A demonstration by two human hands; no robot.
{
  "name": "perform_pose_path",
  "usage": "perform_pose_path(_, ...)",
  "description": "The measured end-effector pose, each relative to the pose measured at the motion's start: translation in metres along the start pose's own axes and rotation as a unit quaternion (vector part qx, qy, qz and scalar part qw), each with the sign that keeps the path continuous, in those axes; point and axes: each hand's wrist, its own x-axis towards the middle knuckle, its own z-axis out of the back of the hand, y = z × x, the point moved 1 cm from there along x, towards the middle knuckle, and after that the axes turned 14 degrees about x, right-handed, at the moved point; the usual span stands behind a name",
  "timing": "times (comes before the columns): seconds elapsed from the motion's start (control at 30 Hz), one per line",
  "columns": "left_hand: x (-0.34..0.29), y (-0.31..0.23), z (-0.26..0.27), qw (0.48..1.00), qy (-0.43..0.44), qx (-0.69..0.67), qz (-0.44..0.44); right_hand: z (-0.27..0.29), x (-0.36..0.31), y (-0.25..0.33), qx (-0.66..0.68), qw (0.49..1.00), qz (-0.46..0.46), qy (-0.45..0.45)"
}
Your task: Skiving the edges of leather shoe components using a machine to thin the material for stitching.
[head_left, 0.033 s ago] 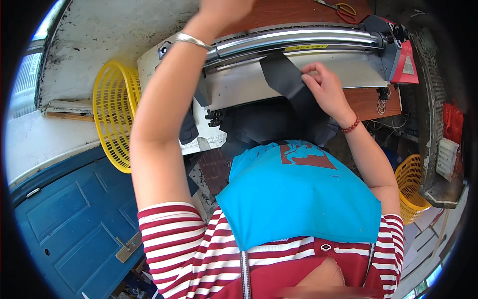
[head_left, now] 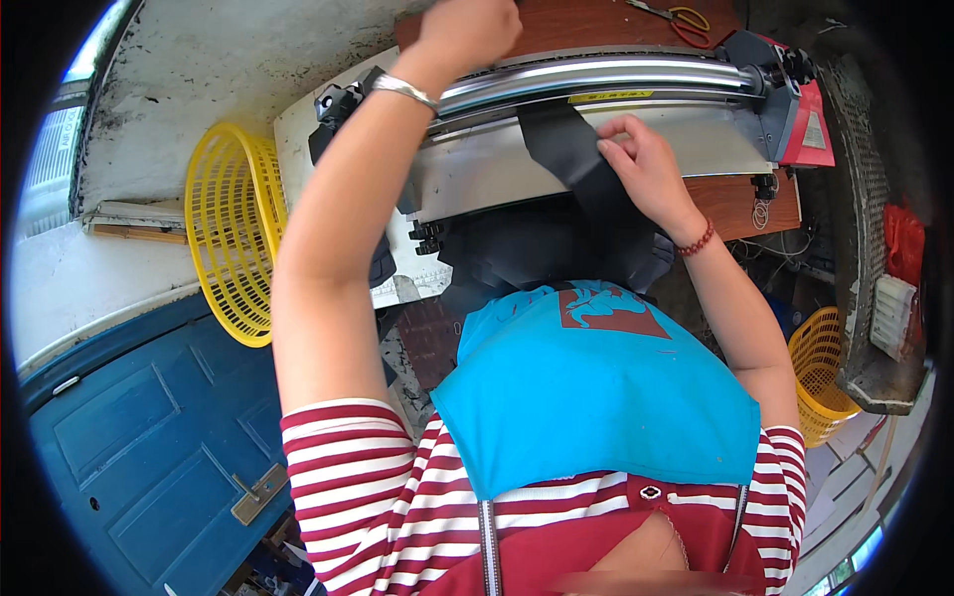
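My right hand [head_left: 648, 171] pinches the edge of a flat black sheet piece [head_left: 564, 149] between thumb and fingers. The piece's far end meets the slot under the metal roller [head_left: 606, 74] of a machine. Its near end hangs toward a dark pile of similar material [head_left: 517, 243] over my lap. Beyond the roller, my left hand [head_left: 469, 35] reaches across the machine's left part, its fingers curled. Whatever it might hold is hidden. A pale metal feed plate [head_left: 477, 179] lies beneath the black piece.
Red-handled scissors [head_left: 691, 28] lie on the brown tabletop [head_left: 586, 25] behind the machine. The red end housing [head_left: 813, 124] stands at right. A yellow basket [head_left: 231, 233] is at left, another yellow basket [head_left: 820, 372] at lower right. A blue door [head_left: 149, 447] fills the lower left.
My left hand has moved right and a little nearer over the machine. The black piece has shifted slightly toward the roller, my right hand with it.
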Motion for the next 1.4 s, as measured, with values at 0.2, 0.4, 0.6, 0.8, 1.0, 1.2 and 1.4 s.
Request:
perform_pose_path(0.2, 0.006, 0.003, -0.065, 0.963, 0.221, -0.136, 0.077, 0.000, 0.030, -0.009, -0.231, 0.958, 0.162, -0.051)
perform_pose_path(0.4, 0.021, 0.021, -0.057, 0.896, 0.161, -0.320, 0.262, -0.011, -0.013, 0.009, -0.302, 0.877, 0.366, -0.072)
perform_pose_path(0.6, 0.047, 0.038, 0.018, 0.846, 0.148, -0.432, 0.275, -0.067, -0.052, -0.049, -0.302, 0.904, 0.271, 0.135)
perform_pose_path(0.8, 0.042, 0.052, 0.090, 0.811, 0.072, -0.520, 0.259, -0.075, -0.050, -0.076, -0.287, 0.904, 0.293, 0.121)
perform_pose_path(1.0, 0.012, 0.032, 0.135, 0.891, -0.286, -0.249, 0.249, -0.058, -0.050, -0.049, -0.137, 0.940, 0.286, 0.124)
perform_pose_path(1.2, 0.017, 0.058, 0.142, 0.980, -0.188, -0.061, 0.038, -0.016, -0.024, -0.005, 0.047, 0.997, 0.054, 0.017)
perform_pose_path(1.4, 0.000, 0.012, -0.024, 0.993, 0.116, -0.023, -0.008, -0.019, 0.033, -0.002, -0.016, 0.997, 0.070, -0.030)
